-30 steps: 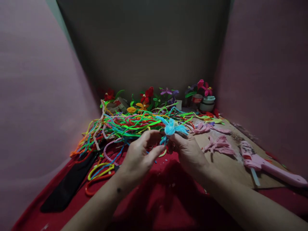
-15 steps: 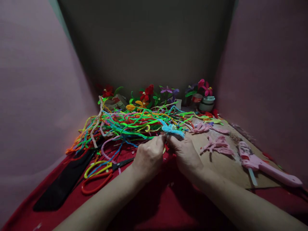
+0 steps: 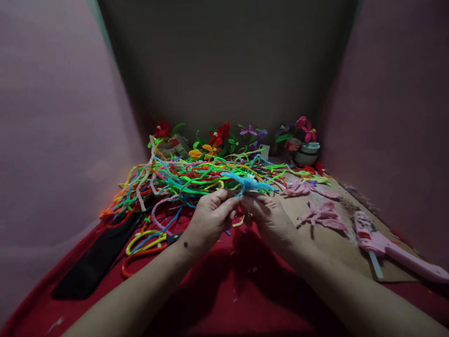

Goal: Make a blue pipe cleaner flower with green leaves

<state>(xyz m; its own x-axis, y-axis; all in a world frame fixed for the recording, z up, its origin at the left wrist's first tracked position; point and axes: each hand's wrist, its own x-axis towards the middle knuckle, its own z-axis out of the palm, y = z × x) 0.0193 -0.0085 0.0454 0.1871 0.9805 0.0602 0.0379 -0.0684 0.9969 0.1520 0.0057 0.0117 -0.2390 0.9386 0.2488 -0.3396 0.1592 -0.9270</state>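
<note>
A light-blue pipe-cleaner flower (image 3: 250, 183) with a pale centre is held up in front of me, over the near side of the pipe-cleaner pile. My left hand (image 3: 213, 213) pinches it at the base from the left, thumb and fingers closed. From the right, my right hand (image 3: 268, 217) pinches the same base, its fingertips close to the left ones. The fingers hide the flower's lower part. Just below the hands a small pale-yellow strip (image 3: 239, 223) shows.
Behind lies a heap of coloured pipe cleaners (image 3: 196, 175). Scissors (image 3: 147, 245) and a black flat case (image 3: 94, 260) are at left. Pink petal pieces (image 3: 326, 215) and a pink glue gun (image 3: 386, 248) rest on cardboard (image 3: 298, 208). Finished flowers (image 3: 219, 135) and a jar (image 3: 307, 153) stand at the back.
Both hands have turned, thumbs now nearer each other at the flower's base. The blue flower has tilted and its petals spread wider sideways. The whole view has shifted slightly.
</note>
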